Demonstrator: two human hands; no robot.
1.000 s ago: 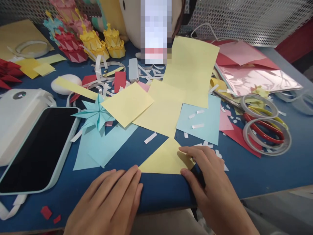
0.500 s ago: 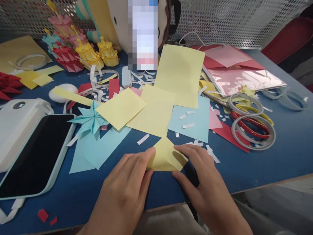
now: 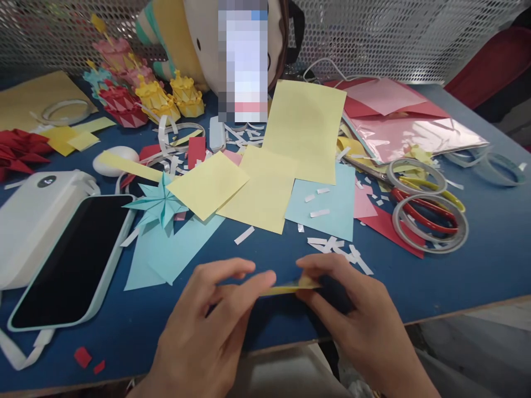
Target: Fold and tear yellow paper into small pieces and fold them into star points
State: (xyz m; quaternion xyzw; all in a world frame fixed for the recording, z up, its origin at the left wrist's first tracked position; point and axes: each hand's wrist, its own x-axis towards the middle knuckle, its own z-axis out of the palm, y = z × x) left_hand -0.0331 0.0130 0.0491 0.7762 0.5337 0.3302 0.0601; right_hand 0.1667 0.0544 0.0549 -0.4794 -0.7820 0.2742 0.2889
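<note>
in the head view, to the right of the blue paper star (image 3: 161, 202) and nearer the person, a yellow paper (image 3: 282, 290) shows edge-on; the right hand (image 3: 359, 301) pinches its right end, the left hand's (image 3: 209, 320) loosely parted fingers meet its left, grip unclear.

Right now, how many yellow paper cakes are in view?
2: the left yellow cake beside the red cake, the right yellow cake by the plush toy. More may be hidden.

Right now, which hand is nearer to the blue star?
Left. The left hand is on the person's side of the blue star, a little to its right; the right hand is well farther right.
</note>
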